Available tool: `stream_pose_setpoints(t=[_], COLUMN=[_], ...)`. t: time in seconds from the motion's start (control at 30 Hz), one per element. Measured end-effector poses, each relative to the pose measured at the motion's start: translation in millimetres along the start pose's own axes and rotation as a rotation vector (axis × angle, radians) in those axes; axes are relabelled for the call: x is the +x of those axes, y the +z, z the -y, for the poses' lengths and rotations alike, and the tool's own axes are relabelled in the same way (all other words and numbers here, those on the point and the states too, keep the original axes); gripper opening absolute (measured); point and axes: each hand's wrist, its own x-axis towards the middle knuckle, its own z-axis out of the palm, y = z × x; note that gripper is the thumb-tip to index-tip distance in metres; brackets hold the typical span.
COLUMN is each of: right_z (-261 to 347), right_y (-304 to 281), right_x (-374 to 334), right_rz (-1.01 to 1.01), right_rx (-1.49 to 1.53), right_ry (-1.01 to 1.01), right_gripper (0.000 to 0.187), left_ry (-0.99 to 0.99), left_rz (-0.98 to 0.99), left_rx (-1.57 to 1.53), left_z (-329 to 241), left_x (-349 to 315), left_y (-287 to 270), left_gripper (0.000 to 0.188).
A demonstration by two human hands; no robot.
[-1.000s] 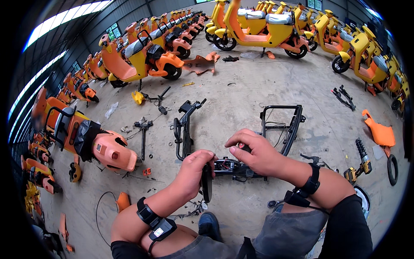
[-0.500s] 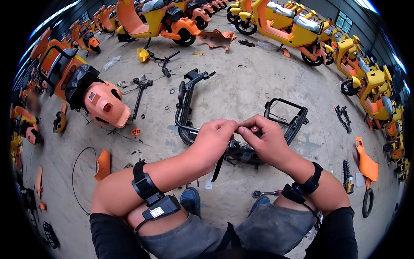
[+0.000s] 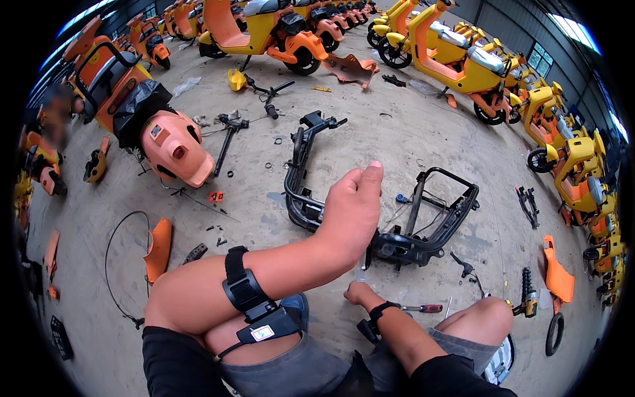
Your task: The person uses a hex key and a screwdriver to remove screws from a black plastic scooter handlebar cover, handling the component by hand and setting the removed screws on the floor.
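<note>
Low between my bent knees, my right hand (image 3: pixel 360 293) is hanging with its fingers curled inward; I cannot tell whether they are pinching anything. Just right of it, a ratchet-like tool with a red-and-black handle (image 3: pixel 431 308) is lying on the grey concrete floor (image 3: pixel 331 334). A black strap with a black box (image 3: pixel 268 324) is sitting on my left forearm. Higher up, my left hand (image 3: pixel 354 208) is standing out with its thumb pointing up and its fingers folded; its far side is hidden, so I cannot tell what it may be gripping. Behind that hand, a black tubular metal frame (image 3: pixel 413 251) is resting on the floor, partly covered by it.

To the left, a curved orange plastic panel (image 3: pixel 159 250) is lying beside a thin black cable loop (image 3: pixel 109 264). To the right, a yellow-and-black power tool (image 3: pixel 530 302) is lying near another orange panel (image 3: pixel 561 271). Farther left, a scooter with a pale orange rear cover (image 3: pixel 175 149) is leaning. Beyond everything, rows of yellow-and-orange scooters (image 3: pixel 456 59) are standing before a grey ribbed wall (image 3: pixel 493 20).
</note>
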Motion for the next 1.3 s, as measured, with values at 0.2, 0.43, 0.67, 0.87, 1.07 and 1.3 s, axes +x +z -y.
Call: stream_pose_setpoints(t=[0.2, 0.43, 0.67, 0.87, 1.07, 1.3], right_z=[-17, -5, 31, 90, 94, 88], right_y=[83, 17, -196, -328, -282, -279], right_x=[-4, 2, -19, -210, -261, -238], right_rz=[0.028, 0.122, -0.111, -0.187, -0.177, -0.294], right_rx=[0.139, 0.305, 0.458, 0.61, 0.528, 0.535], right_ry=[0.142, 0.092, -0.342, -0.387, -0.546, -0.493], right_gripper=[0.041, 0.032, 0.037, 0.065, 0.095, 0.07], left_ry=[-0.067, -0.071, -0.183, -0.199, -0.15, -0.157], left_rz=[0.029, 0.047, 0.154, 0.115, 0.121, 0.108], left_rx=[0.003, 0.026, -0.204, -0.286, -0.459, -0.398], left_z=[-2, 5, 1, 2, 8, 15], left_x=[-8, -3, 2, 13, 21, 31], left_y=[-12, -17, -8, -20, -11, -7], left_gripper=[0.039, 0.041, 0.046, 0.042, 0.038, 0.044])
